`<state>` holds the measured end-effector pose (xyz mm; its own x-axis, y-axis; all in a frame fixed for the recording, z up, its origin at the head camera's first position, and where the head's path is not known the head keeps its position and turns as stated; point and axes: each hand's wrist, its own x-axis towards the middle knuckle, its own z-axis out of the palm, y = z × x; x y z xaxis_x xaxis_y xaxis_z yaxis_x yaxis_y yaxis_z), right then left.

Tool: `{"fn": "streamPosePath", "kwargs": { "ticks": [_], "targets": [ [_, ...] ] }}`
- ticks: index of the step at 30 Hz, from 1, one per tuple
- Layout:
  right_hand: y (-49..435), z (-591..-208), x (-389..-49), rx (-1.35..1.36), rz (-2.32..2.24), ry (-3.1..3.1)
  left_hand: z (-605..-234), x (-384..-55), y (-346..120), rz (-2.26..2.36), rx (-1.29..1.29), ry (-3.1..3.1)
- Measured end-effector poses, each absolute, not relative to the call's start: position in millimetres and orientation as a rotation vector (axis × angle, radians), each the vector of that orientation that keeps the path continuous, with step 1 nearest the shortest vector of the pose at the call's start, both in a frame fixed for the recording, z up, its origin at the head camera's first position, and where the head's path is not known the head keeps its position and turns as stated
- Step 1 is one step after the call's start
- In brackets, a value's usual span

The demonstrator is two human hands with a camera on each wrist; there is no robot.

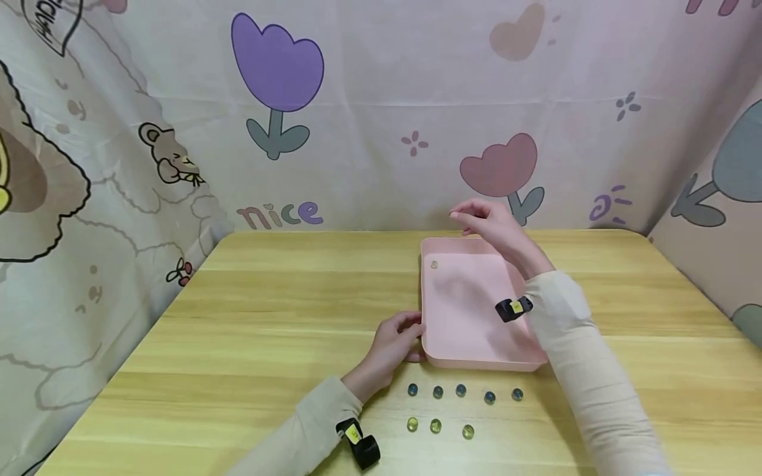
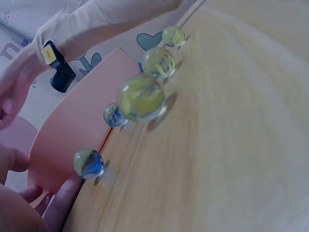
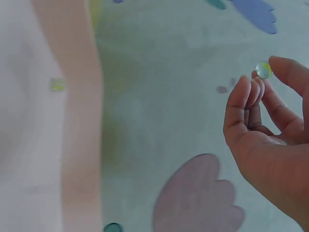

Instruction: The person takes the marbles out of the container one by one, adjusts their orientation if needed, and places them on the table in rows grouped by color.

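Note:
Over the far end of the pink tray (image 1: 470, 363), my right hand (image 1: 497, 228) is raised above its back rim. A clear glass marble with a yellow swirl (image 3: 263, 69) is pinched between the thumb and a fingertip of that hand. My left hand (image 1: 389, 347) grips the tray's wall at the near left corner, fingers low against its outside and thumb up by the rim. Inside the tray, one yellowish marble (image 1: 434, 264) lies near the back left corner. In the right wrist view this marble (image 3: 57, 85) shows beside the wall.
Just in front of the tray, several blue-swirled marbles (image 1: 461, 390) form a row on the wooden table (image 1: 268, 330). Three yellow-swirled marbles (image 1: 436, 426) lie nearer to me. A printed curtain (image 1: 369, 79) hangs right behind the table's back edge.

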<state>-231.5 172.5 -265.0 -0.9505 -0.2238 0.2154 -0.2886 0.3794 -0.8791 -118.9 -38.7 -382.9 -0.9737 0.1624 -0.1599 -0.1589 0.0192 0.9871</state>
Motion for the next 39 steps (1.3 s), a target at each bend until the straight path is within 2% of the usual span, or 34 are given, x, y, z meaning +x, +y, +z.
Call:
{"fn": "streamPosePath", "kwargs": {
  "ticks": [10, 19, 39],
  "targets": [
    [174.9, -247.9, -199.9, 0.616, 1.559, -2.563, -385.0, -115.8, -34.7, 2.087, 0.021, 2.04],
    [172.3, -248.7, -171.3, 0.694, 1.536, -2.569, -385.9, -113.6, -33.5, 2.075, 0.011, 2.02],
    [169.9, -253.6, -155.8, 0.908, 1.586, -2.577, -382.0, -120.1, -39.9, 2.064, 0.0, 2.051]
  ]
}}
